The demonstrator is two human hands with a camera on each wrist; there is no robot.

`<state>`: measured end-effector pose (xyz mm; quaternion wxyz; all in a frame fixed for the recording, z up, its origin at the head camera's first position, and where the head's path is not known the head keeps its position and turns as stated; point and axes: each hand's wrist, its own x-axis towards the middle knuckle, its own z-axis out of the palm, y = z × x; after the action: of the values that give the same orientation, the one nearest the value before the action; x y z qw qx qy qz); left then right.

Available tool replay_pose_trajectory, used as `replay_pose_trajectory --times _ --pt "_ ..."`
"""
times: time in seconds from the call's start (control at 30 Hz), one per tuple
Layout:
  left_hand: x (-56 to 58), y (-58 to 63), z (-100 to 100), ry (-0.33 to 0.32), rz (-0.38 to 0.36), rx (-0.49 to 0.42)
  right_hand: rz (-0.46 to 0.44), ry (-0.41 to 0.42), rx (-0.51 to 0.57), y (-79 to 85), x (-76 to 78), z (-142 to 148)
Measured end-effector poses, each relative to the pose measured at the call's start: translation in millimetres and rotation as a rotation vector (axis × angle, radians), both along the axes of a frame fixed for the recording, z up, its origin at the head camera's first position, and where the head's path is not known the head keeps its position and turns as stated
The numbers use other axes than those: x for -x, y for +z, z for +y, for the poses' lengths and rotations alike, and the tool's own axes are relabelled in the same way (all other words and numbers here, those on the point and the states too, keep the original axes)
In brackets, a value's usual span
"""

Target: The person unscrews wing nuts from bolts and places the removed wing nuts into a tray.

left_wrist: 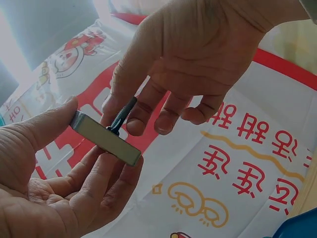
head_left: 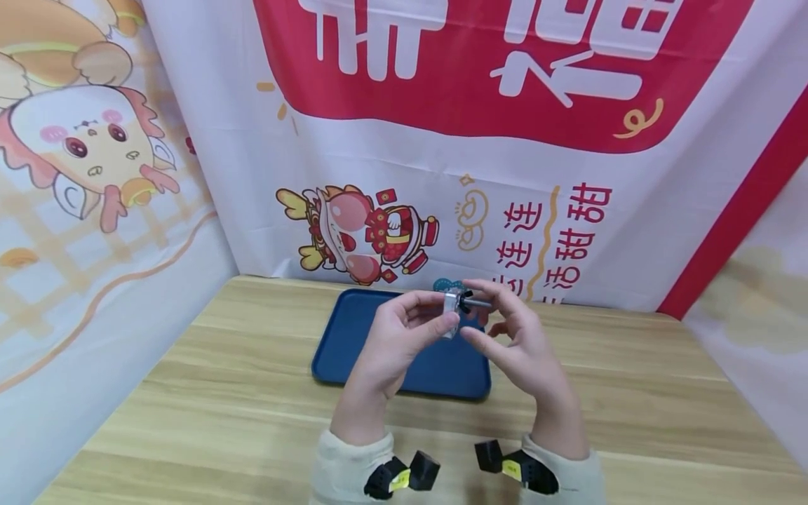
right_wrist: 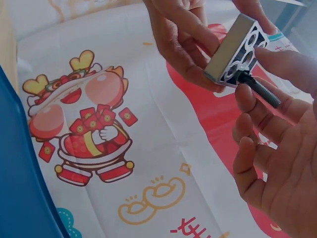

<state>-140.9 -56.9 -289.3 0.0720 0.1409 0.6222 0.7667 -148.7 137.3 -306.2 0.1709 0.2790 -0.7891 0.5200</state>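
My left hand (head_left: 404, 330) pinches a small flat metal block (head_left: 449, 306) between thumb and fingers, held up over the tray. The block (right_wrist: 234, 47) has a plain pale side and a silver face with rounded cutouts. A threaded bolt (right_wrist: 262, 91) sticks out of that face, with a black piece round its base. My right hand (head_left: 520, 344) is at the bolt, fingers spread and loosely bent. One right fingertip (right_wrist: 243, 94) is right at the black piece, and the thumb stands apart from the bolt in the head view.
A blue tray (head_left: 353, 351) lies on the wood-grain table (head_left: 252, 393) beneath the hands. Printed cloth (head_left: 404, 161) hangs behind the table, with more cloth at both sides. Both wrists wear black camera straps over light sleeves (head_left: 347, 466).
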Motion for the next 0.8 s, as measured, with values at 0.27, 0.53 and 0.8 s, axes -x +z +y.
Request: replay_pose_trajectory --times 0.27,0.53,0.8 --pt "-3.8 2.6 2 0.013 -0.009 0.011 0.033 -0.005 0.098 1.1 2.0 -4" --pt "-2.9 -2.0 4 0.022 0.014 -0.016 0.015 -0.018 0.151 0.5 2.0 -9" --pt "-1.6 -1.7 6 0.063 0.066 0.0 -0.029 -0.05 0.178 4.8 1.0 -13"
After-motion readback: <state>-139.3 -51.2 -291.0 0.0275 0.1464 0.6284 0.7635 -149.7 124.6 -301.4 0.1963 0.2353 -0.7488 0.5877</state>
